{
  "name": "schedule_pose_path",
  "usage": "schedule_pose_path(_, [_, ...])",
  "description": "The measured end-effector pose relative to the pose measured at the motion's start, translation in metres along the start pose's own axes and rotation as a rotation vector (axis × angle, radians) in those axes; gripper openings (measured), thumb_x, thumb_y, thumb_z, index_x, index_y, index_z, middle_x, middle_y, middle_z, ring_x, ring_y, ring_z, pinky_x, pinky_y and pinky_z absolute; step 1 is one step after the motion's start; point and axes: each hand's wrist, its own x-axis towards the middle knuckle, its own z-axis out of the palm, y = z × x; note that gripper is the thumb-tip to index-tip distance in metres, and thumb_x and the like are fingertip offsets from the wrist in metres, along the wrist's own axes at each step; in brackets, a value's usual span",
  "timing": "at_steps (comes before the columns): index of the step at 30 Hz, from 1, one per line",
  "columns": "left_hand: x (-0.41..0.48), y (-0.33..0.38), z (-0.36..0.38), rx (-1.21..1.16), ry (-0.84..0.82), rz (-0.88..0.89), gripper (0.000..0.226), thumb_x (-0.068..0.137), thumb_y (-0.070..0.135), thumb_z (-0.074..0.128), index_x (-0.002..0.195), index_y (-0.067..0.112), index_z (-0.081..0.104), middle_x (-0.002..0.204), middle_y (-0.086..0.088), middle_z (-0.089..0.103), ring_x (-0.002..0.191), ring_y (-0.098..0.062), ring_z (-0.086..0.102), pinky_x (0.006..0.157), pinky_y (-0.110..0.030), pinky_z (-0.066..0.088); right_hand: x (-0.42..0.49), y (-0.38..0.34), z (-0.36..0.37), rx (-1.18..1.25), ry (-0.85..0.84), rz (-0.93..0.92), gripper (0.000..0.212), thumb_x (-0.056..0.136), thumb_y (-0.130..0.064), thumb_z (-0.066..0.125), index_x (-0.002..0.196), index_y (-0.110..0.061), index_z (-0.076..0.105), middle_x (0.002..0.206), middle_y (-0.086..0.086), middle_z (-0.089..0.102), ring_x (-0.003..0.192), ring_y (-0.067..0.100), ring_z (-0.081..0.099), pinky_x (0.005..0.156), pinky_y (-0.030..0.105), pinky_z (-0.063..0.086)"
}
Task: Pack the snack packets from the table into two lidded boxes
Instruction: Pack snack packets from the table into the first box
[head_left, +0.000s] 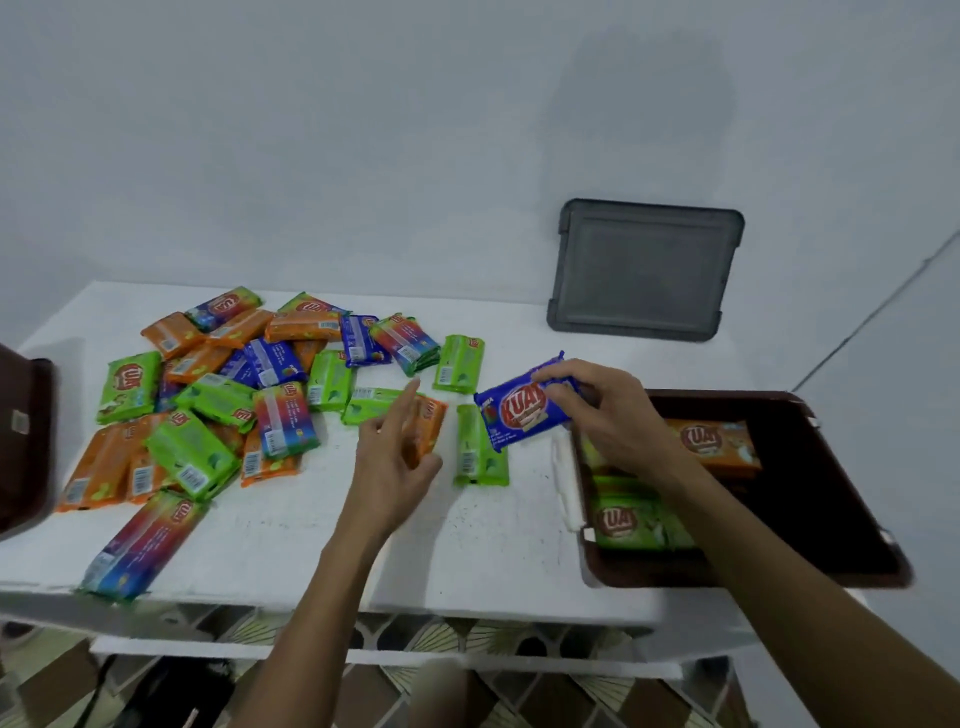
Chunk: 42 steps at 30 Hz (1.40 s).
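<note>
Snack packets (631, 522) — green, orange — lie in the brown box (737, 399).

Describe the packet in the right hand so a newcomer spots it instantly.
Start at the dark brown box at the right end of the table. At its far-left corner, the right hand holds a blue packet. It is the only blue one away from the pile, red logo up.

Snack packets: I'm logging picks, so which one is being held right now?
The blue foil snack packet, gripped by the right hand beside the dark brown plastic box; all others lie on the white table or inside the box.
</note>
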Motion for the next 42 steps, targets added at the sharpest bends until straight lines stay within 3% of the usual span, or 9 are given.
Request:
schedule_pose_path(7, [-0.015, 0.084, 0.038, -0.430, 0.115, 0.237, 0.063, 0.077, 0.000, 0.076, 0.127, 0.027, 0.050, 0.126, -0.004, 0.054, 0.112, -0.016, 0.060, 0.091, -0.025, 0.052, -0.070, 0.012, -0.080, 0.080, 0.024, 0.119, 0.027, 0.095, -0.010, 0.056, 0.120, -0.017, 0.064, 0.116, 0.001, 0.064, 0.103, 0.012, 0.066, 0.070, 0.026, 0.060])
schedule_pose_path(19, [-0.055, 0.105, 0.111, -0.663, 0.001, 0.009, 0.053, 0.084, 0.000, 0.069, 0.128, 0.018, 0.048, 0.127, -0.009, 0.055, 0.108, -0.012, 0.061, 0.081, -0.021, 0.054, -0.100, 0.062, -0.090, 0.099, -0.331, 0.468, 0.035, 0.093, -0.006, 0.060, 0.127, -0.014, 0.057, 0.130, 0.016, 0.058, 0.107, 0.021, 0.066, 0.080, 0.034, 0.061])
schedule_pose_path(24, [-0.057, 0.104, 0.113, -0.627, -0.014, 0.025, 0.051, 0.086, 0.001, 0.068, 0.128, 0.020, 0.047, 0.129, -0.009, 0.054, 0.111, -0.018, 0.060, 0.080, -0.024, 0.056, -0.081, 0.071, -0.086, -0.337, -0.358, 0.394, 0.018, 0.090, -0.009, 0.066, 0.102, -0.021, 0.061, 0.118, 0.009, 0.056, 0.076, 0.015, 0.069, 0.054, 0.019, 0.053])
schedule_pose_path(27, [-0.055, 0.107, 0.112, -0.577, -0.019, 0.032, 0.051, 0.085, 0.001, 0.069, 0.127, 0.020, 0.048, 0.128, -0.006, 0.054, 0.108, -0.011, 0.060, 0.080, -0.022, 0.055, -0.078, 0.082, -0.078, -0.617, -0.461, 0.303, 0.015, 0.088, -0.014, 0.068, 0.095, -0.025, 0.060, 0.116, 0.006, 0.057, 0.085, 0.016, 0.060, 0.061, 0.022, 0.046])
schedule_pose_path(31, [-0.056, 0.109, 0.109, -0.551, -0.038, 0.056, 0.049, 0.084, 0.003, 0.070, 0.125, 0.021, 0.050, 0.128, -0.004, 0.054, 0.109, -0.012, 0.061, 0.082, -0.026, 0.056, -0.079, 0.082, -0.091, -0.632, -0.492, 0.269, 0.017, 0.096, -0.018, 0.057, 0.110, -0.020, 0.066, 0.109, 0.000, 0.062, 0.084, 0.011, 0.061, 0.064, 0.022, 0.051])
schedule_pose_path(33, [-0.058, 0.113, 0.108, -0.587, -0.075, 0.059, 0.049, 0.084, 0.004, 0.070, 0.126, 0.020, 0.050, 0.128, -0.005, 0.055, 0.111, -0.017, 0.061, 0.081, -0.030, 0.057, -0.081, 0.075, -0.105, -0.507, -0.351, 0.231, 0.015, 0.098, -0.016, 0.051, 0.106, -0.015, 0.063, 0.101, 0.006, 0.067, 0.079, 0.016, 0.065, 0.066, 0.026, 0.057])
schedule_pose_path(35, [-0.060, 0.121, 0.111, -0.648, -0.127, 0.071, 0.050, 0.084, 0.002, 0.069, 0.127, 0.019, 0.050, 0.128, -0.005, 0.056, 0.111, -0.019, 0.061, 0.081, -0.031, 0.057, -0.086, 0.062, -0.116, -0.080, -0.188, 0.258, 0.012, 0.098, -0.019, 0.052, 0.108, -0.017, 0.058, 0.098, 0.014, 0.067, 0.081, 0.026, 0.070, 0.069, 0.033, 0.061])
schedule_pose_path(38, [-0.061, 0.136, 0.119, -0.650, -0.230, 0.135, 0.050, 0.084, 0.000, 0.068, 0.128, 0.016, 0.049, 0.124, 0.001, 0.058, 0.111, -0.014, 0.061, 0.085, -0.033, 0.056, -0.095, 0.050, -0.124, 0.520, -0.192, 0.368, 0.029, 0.094, -0.016, 0.058, 0.123, -0.020, 0.054, 0.117, 0.017, 0.061, 0.101, 0.033, 0.069, 0.080, 0.038, 0.059])
schedule_pose_path(42, [-0.050, 0.131, 0.130, -0.021, -0.281, 0.371, 0.055, 0.085, 0.029, 0.071, 0.135, 0.033, 0.046, 0.144, 0.007, 0.042, 0.131, -0.007, 0.040, 0.107, -0.035, 0.041, -0.109, 0.054, -0.144, 0.503, -0.162, 0.376, 0.021, 0.091, -0.004, 0.059, 0.112, -0.008, 0.062, 0.126, 0.008, 0.056, 0.110, 0.027, 0.065, 0.083, 0.039, 0.059])
